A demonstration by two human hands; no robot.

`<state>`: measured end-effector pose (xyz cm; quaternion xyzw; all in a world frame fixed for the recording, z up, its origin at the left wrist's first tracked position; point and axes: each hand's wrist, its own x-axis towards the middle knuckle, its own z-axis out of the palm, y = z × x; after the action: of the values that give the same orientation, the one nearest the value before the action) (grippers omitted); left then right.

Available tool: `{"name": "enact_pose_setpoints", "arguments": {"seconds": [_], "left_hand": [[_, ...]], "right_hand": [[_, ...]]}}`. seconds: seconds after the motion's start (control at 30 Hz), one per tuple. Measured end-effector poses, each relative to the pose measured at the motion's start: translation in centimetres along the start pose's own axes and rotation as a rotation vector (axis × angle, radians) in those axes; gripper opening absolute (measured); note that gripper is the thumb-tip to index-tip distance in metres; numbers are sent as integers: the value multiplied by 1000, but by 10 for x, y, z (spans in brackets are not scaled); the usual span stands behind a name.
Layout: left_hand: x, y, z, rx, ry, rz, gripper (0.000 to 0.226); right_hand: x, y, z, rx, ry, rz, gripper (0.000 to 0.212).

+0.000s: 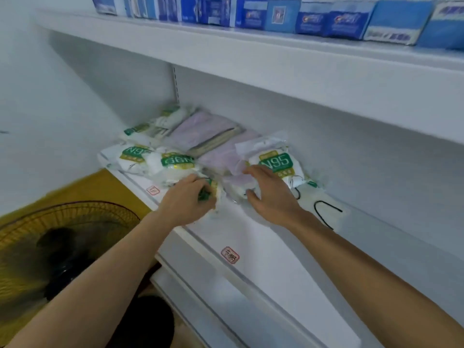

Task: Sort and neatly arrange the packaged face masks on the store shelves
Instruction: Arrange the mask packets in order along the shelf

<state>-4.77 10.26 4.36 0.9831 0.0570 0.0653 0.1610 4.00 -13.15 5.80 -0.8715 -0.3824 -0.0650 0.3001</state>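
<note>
White store shelving is filling the view, and both bare arms are reaching onto the middle shelf [263, 247]. Left hand [187, 200] is curling its fingers round a crinkled clear pack [209, 192] with green print at the shelf's front edge. Right hand [270, 194] is lying just beside it, fingers bent over a pale pink pack [236, 182], thumb tucked at that pack's near edge. Under and beyond the right hand an N95 pack [277, 163] is sitting with its green label facing up. Right of the right wrist a flat pack with black ear loops [324, 212] is lying on the shelf. Beyond the left hand two more N95 packs [155, 159] are lying with labels turned away, and farther back lilac packs [200, 131] are stacked against more green-labelled ones. Blue packs [313, 18] are standing in a row on the shelf overhead. Below the left forearm a fan [60, 247] is standing on a yellow floor. Red-bordered tags [229, 255] are sticking to the shelf's front lip.
</note>
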Motion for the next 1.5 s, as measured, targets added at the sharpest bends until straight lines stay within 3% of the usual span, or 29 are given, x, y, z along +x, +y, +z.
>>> {"name": "enact_pose_setpoints", "arguments": {"seconds": [0.1,0.17,0.27,0.4,0.5,0.6,0.63,0.7,0.8,0.83,0.93,1.03,1.1,1.17,1.23,1.3,1.37,1.43,1.5], "left_hand": [[33,-21,-26,-107,-144,123,31],[49,-36,-34,-124,-192,160,19],[53,-45,-25,-256,-236,186,20],[47,-47,-3,-276,-177,230,26],[52,-51,-16,-278,-266,264,31],[60,-55,-41,-494,-361,221,16],[63,-56,-49,-610,-334,185,7],[70,-61,-63,-783,-198,111,17],[96,-78,-71,-583,47,115,14],[105,-87,-69,-492,35,107,12],[118,-103,-54,-414,-185,115,8],[120,-107,-44,-372,-217,156,8],[120,-106,-45,-417,-211,156,14],[116,-98,-51,-682,-192,88,23],[111,-85,-62,-1154,-273,-83,40],[113,-78,-72,-1594,-507,-195,61],[116,-77,-78,-1893,-710,-194,63],[115,-75,-83,-1944,-766,-259,43],[119,-81,-85,-1905,-623,-284,31]], "right_hand": [[45,-19,23,-74,38,61,53],[76,-23,39,-172,23,158,68],[105,-19,46,-257,-31,329,87],[112,-8,36,-195,-180,363,81],[116,-10,18,-88,-226,329,60],[127,-23,9,-76,-119,436,51],[131,-30,11,-106,-74,442,48],[136,-48,22,-162,-99,425,50],[143,-64,44,-329,-221,452,83],[144,-65,49,-382,-197,444,80],[147,-54,52,-350,-59,465,43],[147,-40,39,-263,38,518,35],[144,-37,25,-241,191,500,26],[139,-42,14,-259,371,394,24],[130,-63,13,-267,429,205,26],[120,-83,24,-271,325,4,33],[114,-96,40,-282,161,-162,39],[115,-100,50,-335,54,-232,47],[120,-101,50,-355,24,-182,64]]}}
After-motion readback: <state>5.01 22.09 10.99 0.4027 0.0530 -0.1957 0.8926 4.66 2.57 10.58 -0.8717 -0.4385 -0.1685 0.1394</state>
